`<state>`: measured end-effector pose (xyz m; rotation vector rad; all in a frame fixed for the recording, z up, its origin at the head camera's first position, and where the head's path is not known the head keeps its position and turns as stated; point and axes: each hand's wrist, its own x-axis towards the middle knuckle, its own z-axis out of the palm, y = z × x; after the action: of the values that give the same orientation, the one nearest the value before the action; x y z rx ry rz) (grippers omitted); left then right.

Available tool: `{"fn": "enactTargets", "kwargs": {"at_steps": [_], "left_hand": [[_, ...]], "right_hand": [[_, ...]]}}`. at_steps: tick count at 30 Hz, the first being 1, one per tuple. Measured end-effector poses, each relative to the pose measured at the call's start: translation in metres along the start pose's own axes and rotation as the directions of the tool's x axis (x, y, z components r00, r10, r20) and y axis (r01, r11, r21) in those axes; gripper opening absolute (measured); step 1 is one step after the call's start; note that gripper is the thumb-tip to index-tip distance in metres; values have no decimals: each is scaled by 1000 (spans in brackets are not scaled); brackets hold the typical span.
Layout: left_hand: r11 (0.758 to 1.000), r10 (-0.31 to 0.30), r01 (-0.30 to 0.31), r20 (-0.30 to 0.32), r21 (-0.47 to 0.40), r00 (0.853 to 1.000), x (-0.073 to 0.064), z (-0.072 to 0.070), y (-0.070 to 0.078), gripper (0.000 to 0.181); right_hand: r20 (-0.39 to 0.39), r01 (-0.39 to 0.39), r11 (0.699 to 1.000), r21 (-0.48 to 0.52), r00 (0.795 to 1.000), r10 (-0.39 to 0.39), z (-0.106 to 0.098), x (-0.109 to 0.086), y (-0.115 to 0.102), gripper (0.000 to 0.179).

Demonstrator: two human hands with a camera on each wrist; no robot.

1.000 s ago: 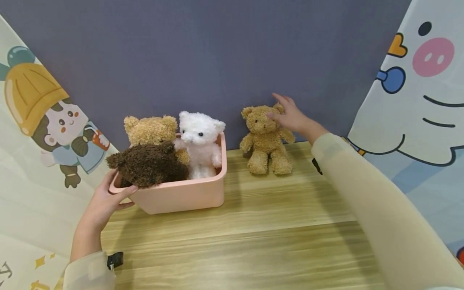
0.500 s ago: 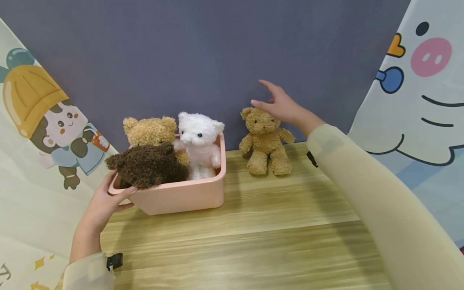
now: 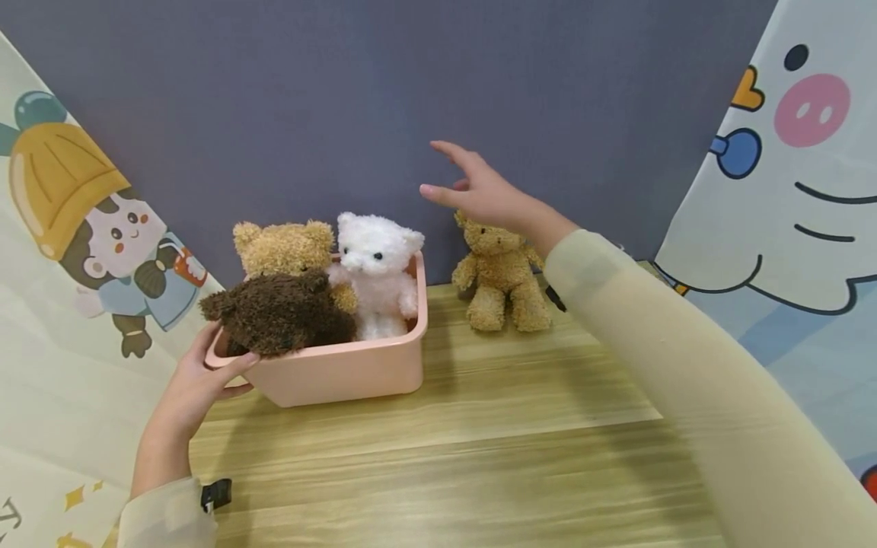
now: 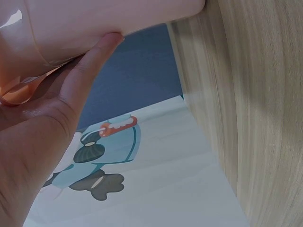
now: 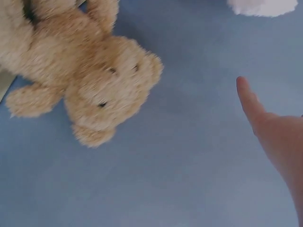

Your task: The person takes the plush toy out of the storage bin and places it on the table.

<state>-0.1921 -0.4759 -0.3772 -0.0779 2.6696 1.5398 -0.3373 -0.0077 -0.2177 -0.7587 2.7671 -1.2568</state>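
Pink bin (image 3: 342, 374), left end pinched between thumb and fingers of left hand (image 3: 195, 384), presumably for steadiness, holding dark-brown teddy (image 3: 281, 316), golden teddy (image 3: 282, 247), white teddy (image 3: 375, 255); rightward, tan teddy (image 3: 502, 278), perhaps wall-propped; above-right, right hand (image 3: 495, 199), empty, visible fingers spread.

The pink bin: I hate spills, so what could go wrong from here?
The dark brown bear bulges over the rim of the pink bin, so it might tumble out if the left grip tugs the bin. In the head view, the right arm overlaps the lone tan bear and might topple it.
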Motion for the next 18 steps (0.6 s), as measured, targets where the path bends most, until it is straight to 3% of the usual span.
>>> {"fn": "enactTargets", "kwargs": {"at_steps": [9,18], "left_hand": [[1000,12,-12,2,-19,1000,1,1,2,107],[1000,2,-2,0,-10,1000,1,1,0,107]], "right_hand": [[56,83,997,7,995,-83,28,8,-31,84],[154,137,989,50,978,-143,70,15,-52,83]]}}
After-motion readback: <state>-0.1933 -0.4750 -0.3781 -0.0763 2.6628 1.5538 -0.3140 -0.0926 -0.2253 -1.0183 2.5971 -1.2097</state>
